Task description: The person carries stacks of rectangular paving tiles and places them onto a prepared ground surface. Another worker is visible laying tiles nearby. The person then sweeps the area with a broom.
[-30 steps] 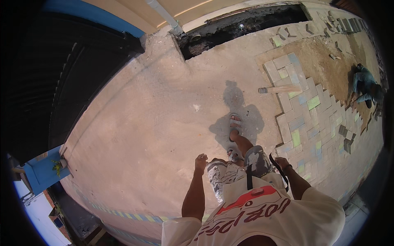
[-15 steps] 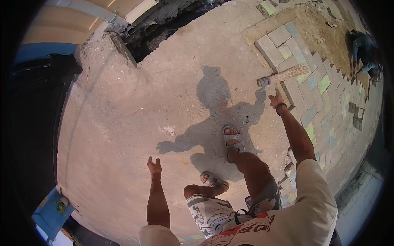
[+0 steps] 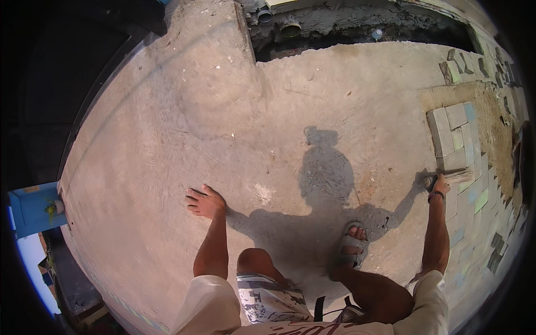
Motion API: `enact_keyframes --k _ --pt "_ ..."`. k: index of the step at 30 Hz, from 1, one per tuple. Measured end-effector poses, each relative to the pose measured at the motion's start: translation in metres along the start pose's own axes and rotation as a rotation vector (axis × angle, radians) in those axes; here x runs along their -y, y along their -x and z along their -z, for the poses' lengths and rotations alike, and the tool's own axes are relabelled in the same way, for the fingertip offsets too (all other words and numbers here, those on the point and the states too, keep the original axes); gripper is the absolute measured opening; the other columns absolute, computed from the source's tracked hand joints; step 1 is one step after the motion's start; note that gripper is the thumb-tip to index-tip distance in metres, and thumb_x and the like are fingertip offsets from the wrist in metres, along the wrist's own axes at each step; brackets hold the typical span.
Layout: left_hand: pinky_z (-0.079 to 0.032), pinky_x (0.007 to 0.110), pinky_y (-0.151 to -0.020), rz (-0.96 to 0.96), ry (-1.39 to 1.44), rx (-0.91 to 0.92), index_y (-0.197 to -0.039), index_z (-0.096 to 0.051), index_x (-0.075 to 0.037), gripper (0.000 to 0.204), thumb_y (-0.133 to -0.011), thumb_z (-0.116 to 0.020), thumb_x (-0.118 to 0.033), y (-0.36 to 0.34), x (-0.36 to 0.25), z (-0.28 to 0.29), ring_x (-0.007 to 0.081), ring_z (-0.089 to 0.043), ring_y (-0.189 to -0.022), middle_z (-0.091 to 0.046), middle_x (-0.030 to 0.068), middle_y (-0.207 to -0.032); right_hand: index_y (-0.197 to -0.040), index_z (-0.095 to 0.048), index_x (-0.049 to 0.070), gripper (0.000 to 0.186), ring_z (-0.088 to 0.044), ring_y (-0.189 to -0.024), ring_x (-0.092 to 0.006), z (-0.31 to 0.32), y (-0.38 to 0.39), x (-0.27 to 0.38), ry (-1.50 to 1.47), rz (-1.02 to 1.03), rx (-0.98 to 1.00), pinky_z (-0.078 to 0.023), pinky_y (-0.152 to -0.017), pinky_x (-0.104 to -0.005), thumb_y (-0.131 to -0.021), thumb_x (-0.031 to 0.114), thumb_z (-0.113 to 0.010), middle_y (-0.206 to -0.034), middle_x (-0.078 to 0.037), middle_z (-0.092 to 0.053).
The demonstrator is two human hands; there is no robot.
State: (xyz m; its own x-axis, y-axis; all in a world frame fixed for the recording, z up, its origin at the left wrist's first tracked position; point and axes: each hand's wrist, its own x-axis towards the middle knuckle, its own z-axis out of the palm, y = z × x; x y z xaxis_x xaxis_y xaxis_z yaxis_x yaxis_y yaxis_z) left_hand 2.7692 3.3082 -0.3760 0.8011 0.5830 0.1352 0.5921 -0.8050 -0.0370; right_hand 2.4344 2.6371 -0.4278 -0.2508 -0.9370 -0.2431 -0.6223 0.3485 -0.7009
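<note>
My right hand [image 3: 440, 183] is closed around a short broom of pale thin sticks [image 3: 461, 177], near its dark bound end. The broom lies across the edge of the laid paving blocks [image 3: 453, 149], its bristles pointing right. Out to the left, my left hand [image 3: 206, 203] is held over the bare concrete ground [image 3: 139, 167] with its fingers spread and nothing in it. I cannot tell whether it touches the surface.
An open trench [image 3: 357, 36] with pipe ends [image 3: 290, 29] runs along the far side. Loose blocks [image 3: 496, 254] stand on the paving at right. A dark gate [image 3: 56, 84] borders the left, near a potted plant [image 3: 54, 208]. My sandalled foot [image 3: 353, 240] is on the ground.
My right hand has reached the broom and closed on it. My left hand has turned and spread its fingers. The view has swung right, bringing more of the trench into sight.
</note>
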Motion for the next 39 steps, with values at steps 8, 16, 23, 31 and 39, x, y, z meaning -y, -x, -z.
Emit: enact_keyframes --k 8,16,23,31,39 --pt "-0.017 0.054 -0.101 0.02 -0.013 0.032 -0.14 -0.017 -0.009 0.066 -0.09 -0.029 -0.05 -0.003 -0.002 0.009 0.0464 -0.018 -0.126 -0.017 0.0216 -0.142 -0.132 -0.029 0.007 0.053 -0.055 -0.064 -0.0149 0.061 0.299 0.092 -0.64 0.161 0.668 -0.048 -0.055 -0.0283 -0.085 0.02 -0.05 -0.08 -0.007 -0.048" --pt "-0.018 0.054 -0.1 -0.003 0.017 0.054 -0.141 -0.014 -0.01 0.068 -0.089 -0.028 -0.053 -0.007 0.005 0.005 0.048 -0.016 -0.126 -0.015 0.0222 -0.143 -0.138 -0.019 0.001 0.07 -0.055 -0.084 -0.0166 -0.066 0.455 0.148 -0.34 0.382 1.311 -0.05 -0.066 -0.0289 -0.082 0.016 -0.058 -0.103 -0.012 -0.051" --pt "-0.018 0.053 -0.1 -0.001 0.057 0.097 -0.141 -0.013 -0.01 0.068 -0.09 -0.028 -0.052 -0.009 0.006 0.009 0.0483 -0.016 -0.126 -0.014 0.022 -0.143 -0.133 -0.025 -0.003 0.067 -0.052 -0.098 -0.0247 -0.079 0.475 0.065 0.034 0.473 1.243 -0.04 -0.088 -0.0312 -0.08 0.024 -0.056 -0.108 -0.016 -0.053" --pt "-0.018 0.053 -0.1 -0.009 0.033 0.086 -0.141 -0.014 -0.011 0.067 -0.09 -0.028 -0.051 -0.009 0.009 0.009 0.0487 -0.017 -0.126 -0.016 0.0214 -0.143 -0.131 -0.027 -0.004 0.057 -0.045 -0.101 -0.0166 0.038 0.471 0.017 -0.155 0.427 1.129 -0.037 -0.088 -0.0297 -0.085 0.018 -0.052 -0.108 -0.012 -0.048" --pt "-0.018 0.053 -0.1 0.008 0.057 0.04 -0.141 -0.015 -0.011 0.068 -0.089 -0.031 -0.053 -0.009 0.009 0.002 0.0486 -0.017 -0.126 -0.015 0.0211 -0.143 -0.125 -0.035 0.001 0.056 -0.057 -0.073 -0.0243 -0.073 0.47 0.07 0.027 0.576 1.071 -0.046 -0.066 -0.0357 -0.08 0.026 -0.056 -0.083 -0.017 -0.057"
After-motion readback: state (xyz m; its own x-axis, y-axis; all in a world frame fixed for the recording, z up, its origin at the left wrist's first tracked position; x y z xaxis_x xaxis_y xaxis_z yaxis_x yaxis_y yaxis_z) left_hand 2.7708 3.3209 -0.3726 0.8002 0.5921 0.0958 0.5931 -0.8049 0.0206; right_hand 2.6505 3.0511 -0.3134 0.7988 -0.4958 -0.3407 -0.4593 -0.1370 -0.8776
